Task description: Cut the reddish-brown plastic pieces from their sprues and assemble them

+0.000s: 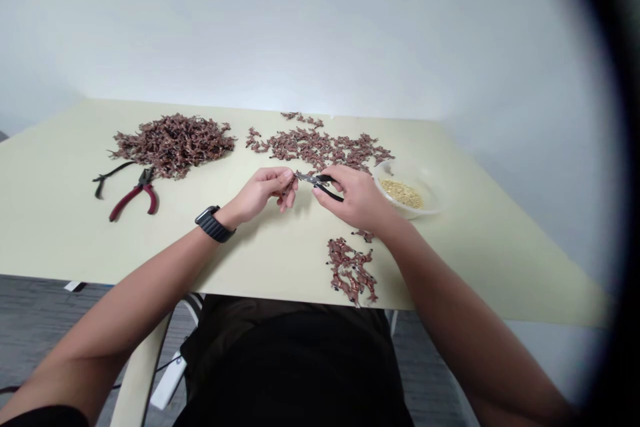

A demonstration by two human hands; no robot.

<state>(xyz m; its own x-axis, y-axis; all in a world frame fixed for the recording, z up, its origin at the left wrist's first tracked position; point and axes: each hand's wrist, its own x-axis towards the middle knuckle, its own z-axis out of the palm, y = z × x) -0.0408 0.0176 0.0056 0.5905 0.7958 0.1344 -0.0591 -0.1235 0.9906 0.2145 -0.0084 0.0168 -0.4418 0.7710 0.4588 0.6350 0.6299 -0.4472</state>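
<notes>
Pale cream table (60, 213): left hand (263, 190) pinches a tiny piece (286, 189), too small to tell; right hand (353, 197) grips black-handled snips (320, 180). Around: copper-brown pieces (173, 145), red-handled pliers (135, 197), clear plastic bowl (427, 180).

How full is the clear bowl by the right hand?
Partly full: golden grains sit only in the bottom of the clear bowl.

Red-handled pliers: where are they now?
In the head view, the red-handled pliers lie at the left of the pale table, below the brown heap of small pieces, beside a black-handled tool.
</notes>
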